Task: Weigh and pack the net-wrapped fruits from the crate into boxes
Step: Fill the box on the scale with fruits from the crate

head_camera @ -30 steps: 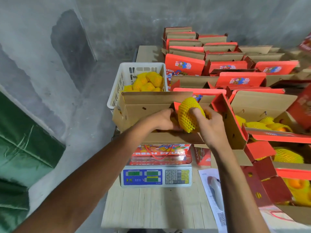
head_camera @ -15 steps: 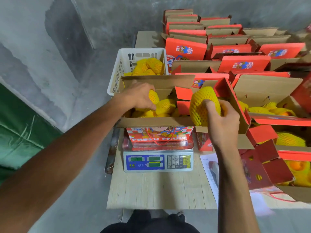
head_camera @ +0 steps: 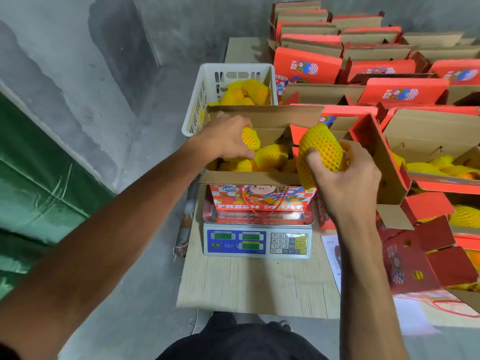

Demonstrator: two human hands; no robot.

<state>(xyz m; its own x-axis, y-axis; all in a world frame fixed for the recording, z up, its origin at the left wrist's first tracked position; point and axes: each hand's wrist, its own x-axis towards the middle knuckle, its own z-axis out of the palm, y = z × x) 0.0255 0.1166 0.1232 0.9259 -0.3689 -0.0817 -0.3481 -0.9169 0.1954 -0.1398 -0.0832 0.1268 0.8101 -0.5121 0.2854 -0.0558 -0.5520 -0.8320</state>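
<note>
An open red fruit box (head_camera: 262, 200) stands on the digital scale (head_camera: 257, 241) and holds several yellow net-wrapped fruits (head_camera: 271, 157). My left hand (head_camera: 226, 137) reaches into the box at its left side and grips one net-wrapped fruit (head_camera: 251, 137). My right hand (head_camera: 348, 175) holds a larger net-wrapped fruit (head_camera: 320, 152) above the box's right front corner. Behind the box a white plastic crate (head_camera: 201, 100) contains more wrapped fruits (head_camera: 246, 93).
The scale sits on a pale wooden table (head_camera: 259, 284). Open boxes with fruit (head_camera: 436, 165) crowd the right side, and rows of red boxes (head_camera: 363, 48) fill the back. A paper sheet (head_camera: 333, 255) lies right of the scale. Concrete floor and a green tarp (head_camera: 39, 183) are left.
My left hand went from beside the right-hand fruit into the box's left side and took hold of a fruit there. My right hand carried its fruit rightward, over the box's right corner.
</note>
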